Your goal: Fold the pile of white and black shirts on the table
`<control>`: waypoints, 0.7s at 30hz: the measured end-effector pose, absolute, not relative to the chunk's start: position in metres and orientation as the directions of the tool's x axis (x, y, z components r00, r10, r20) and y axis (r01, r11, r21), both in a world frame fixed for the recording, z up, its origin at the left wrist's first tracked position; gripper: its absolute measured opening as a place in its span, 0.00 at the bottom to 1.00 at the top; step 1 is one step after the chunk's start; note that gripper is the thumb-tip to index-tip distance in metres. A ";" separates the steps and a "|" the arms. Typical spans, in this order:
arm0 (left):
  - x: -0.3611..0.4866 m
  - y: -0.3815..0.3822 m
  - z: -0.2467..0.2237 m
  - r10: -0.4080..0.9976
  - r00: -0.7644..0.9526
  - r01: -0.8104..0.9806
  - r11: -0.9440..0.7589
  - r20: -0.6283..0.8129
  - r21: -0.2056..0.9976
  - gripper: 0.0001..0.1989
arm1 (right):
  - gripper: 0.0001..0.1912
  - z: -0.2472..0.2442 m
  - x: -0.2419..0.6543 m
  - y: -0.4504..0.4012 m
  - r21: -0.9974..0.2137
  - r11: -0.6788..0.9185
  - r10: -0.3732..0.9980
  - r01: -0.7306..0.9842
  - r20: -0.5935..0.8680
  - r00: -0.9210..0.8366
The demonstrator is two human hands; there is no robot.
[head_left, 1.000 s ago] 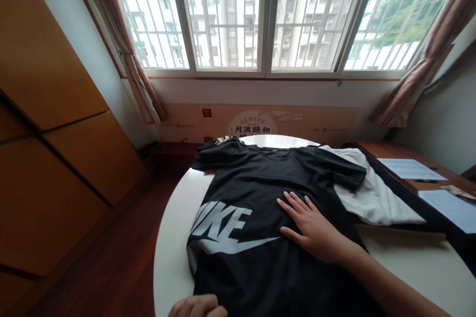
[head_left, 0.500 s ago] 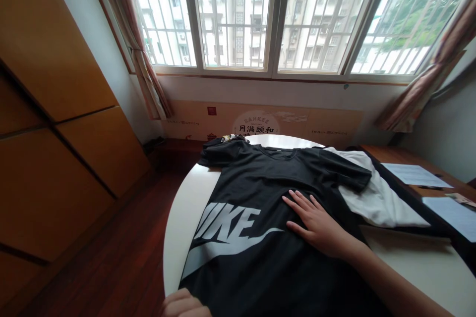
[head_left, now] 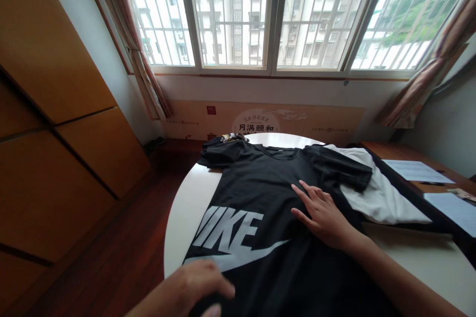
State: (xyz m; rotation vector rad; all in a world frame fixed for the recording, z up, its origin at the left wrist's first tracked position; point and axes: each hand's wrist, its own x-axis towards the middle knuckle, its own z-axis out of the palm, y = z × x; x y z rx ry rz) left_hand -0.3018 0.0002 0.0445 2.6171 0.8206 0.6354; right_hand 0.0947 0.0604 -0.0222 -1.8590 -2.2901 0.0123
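A black T-shirt [head_left: 260,198] with a large white NIKE print and swoosh lies spread flat on a round white table [head_left: 186,242]. My right hand [head_left: 322,215] rests on the shirt's chest area, palm down, with its fingers apart. At the bottom edge of the view, my left hand [head_left: 189,285] hangs curled over the shirt's lower part. Its fingers hide whether it pinches the cloth. The shirt's hem runs out of view.
A white garment [head_left: 383,203] lies partly under the shirt's right sleeve. A small patterned item [head_left: 230,137] sits at the far table edge. A wooden desk [head_left: 405,181] with papers stands to the right, and wooden cabinet doors [head_left: 55,109] fill the left.
My left hand has risen further into view and moved up over the shirt. My right hand has shifted slightly, its fingers now angled differently on the chest.
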 end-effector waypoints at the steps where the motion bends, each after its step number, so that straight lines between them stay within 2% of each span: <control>1: -0.294 0.015 0.050 0.656 0.707 0.512 -0.733 0.264 0.449 0.15 | 0.43 -0.025 0.094 0.061 -0.125 0.213 0.972 0.969 0.128 -0.197; 4: -0.264 0.079 0.055 0.732 0.652 0.605 -0.658 0.196 0.448 0.20 | 0.46 -0.033 0.092 0.060 -0.150 0.241 0.971 0.959 0.041 -0.237; 9: -0.205 0.205 0.039 0.795 0.587 0.773 -0.607 0.155 0.182 0.29 | 0.48 -0.034 0.093 0.056 -0.167 0.260 0.966 0.951 0.049 -0.256; 12: -0.165 0.256 0.026 0.824 0.561 0.818 -0.566 0.076 0.098 0.31 | 0.47 -0.025 0.094 0.055 -0.165 0.267 0.964 0.950 0.047 -0.262; 14: -0.137 0.275 0.015 0.828 0.560 0.825 -0.560 0.023 0.080 0.33 | 0.46 -0.018 0.094 0.055 -0.165 0.263 0.965 0.951 0.041 -0.260; 17: -0.099 0.293 -0.002 0.828 0.558 0.825 -0.560 0.049 0.077 0.38 | 0.45 -0.011 0.094 0.057 -0.183 0.247 0.969 0.951 0.044 -0.243; 21: -0.071 0.317 -0.015 0.864 0.504 0.851 -0.497 0.004 0.166 0.42 | 0.44 -0.009 0.093 0.060 -0.233 0.239 0.970 0.943 0.009 -0.244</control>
